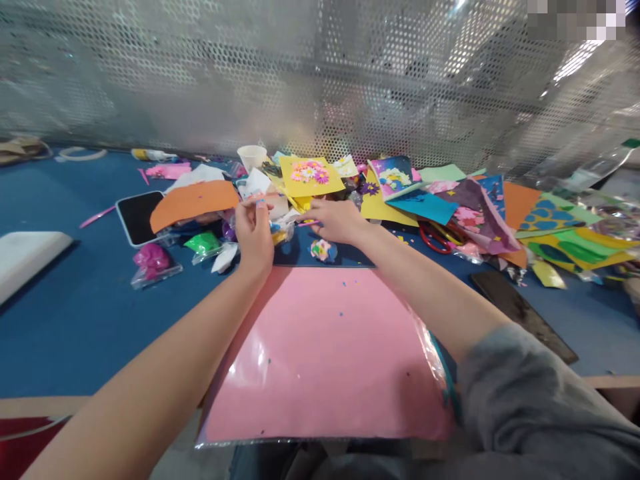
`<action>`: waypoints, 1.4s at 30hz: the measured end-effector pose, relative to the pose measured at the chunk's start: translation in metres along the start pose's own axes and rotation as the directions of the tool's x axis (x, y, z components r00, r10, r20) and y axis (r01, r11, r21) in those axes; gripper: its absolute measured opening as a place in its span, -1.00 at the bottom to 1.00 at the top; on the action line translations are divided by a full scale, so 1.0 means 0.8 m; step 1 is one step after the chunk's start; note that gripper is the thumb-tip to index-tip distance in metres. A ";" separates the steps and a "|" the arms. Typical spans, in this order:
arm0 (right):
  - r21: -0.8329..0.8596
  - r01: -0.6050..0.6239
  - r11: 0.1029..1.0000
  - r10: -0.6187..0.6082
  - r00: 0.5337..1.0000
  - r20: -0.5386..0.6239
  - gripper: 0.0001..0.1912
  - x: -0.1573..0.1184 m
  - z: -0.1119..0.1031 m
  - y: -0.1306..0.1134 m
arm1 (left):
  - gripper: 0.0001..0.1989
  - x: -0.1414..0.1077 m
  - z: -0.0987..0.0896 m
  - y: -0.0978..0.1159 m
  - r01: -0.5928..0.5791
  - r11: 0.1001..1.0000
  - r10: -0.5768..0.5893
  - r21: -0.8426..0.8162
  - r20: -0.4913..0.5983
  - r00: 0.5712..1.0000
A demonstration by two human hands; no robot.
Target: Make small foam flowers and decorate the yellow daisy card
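My left hand (255,230) is raised beyond the pink sheet (325,353), its thumb and fingers pinched together around something small that I cannot make out. To its right, my right hand (333,220) reaches into the craft pile with a thin pink stick (307,223) between its fingers. Just below that hand lies a small round piece dotted with colours (323,250). A yellow card with pink and white flowers (311,175) rests behind both hands. Tiny blue specks lie on the pink sheet, which is in clear plastic.
At the left are a phone (137,217), an orange paper (195,203), bagged magenta clay (151,260) and a white block (30,257). Red-handled scissors (434,239), coloured papers, a dark phone (523,313) and a bottle (595,170) are on the right. A perforated metal panel (300,80) stands behind.
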State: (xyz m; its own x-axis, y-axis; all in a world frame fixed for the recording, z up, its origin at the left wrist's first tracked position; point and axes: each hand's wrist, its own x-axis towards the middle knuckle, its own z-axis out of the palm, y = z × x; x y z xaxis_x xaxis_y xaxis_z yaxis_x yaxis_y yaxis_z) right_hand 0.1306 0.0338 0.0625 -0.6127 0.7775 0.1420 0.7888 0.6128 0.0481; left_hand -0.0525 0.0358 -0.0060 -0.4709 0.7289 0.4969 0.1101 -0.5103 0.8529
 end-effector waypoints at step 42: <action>0.956 -0.186 0.227 0.297 0.948 0.115 -0.76 -0.158 0.002 -0.040 | -0.52 -0.071 -0.004 0.107 -0.323 0.919 0.021 0.225 0.791 0.611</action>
State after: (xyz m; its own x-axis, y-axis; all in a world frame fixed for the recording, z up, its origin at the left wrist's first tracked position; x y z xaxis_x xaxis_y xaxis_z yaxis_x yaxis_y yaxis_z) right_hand 0.1827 -0.0835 0.0412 -0.3526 0.9351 0.0357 0.2455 0.1293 -0.9607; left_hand -0.0192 -0.0511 0.0382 0.4071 0.7956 0.4486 0.4504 -0.6021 0.6592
